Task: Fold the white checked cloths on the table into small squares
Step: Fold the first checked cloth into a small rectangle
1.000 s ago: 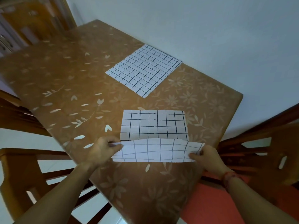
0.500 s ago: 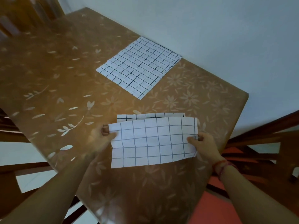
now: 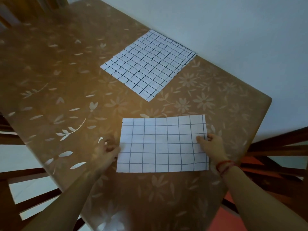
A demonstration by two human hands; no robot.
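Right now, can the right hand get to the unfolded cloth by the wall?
Probably yes: bare table lies between the right hand and the far cloth, though it pinches the near cloth.

- I see the near cloth [image 3: 162,144] close in front of me, lying flat as a wide rectangle, white with faint grey checks.
- The far cloth [image 3: 148,65] lies spread open with darker lines, turned cornerwise, well apart behind it.
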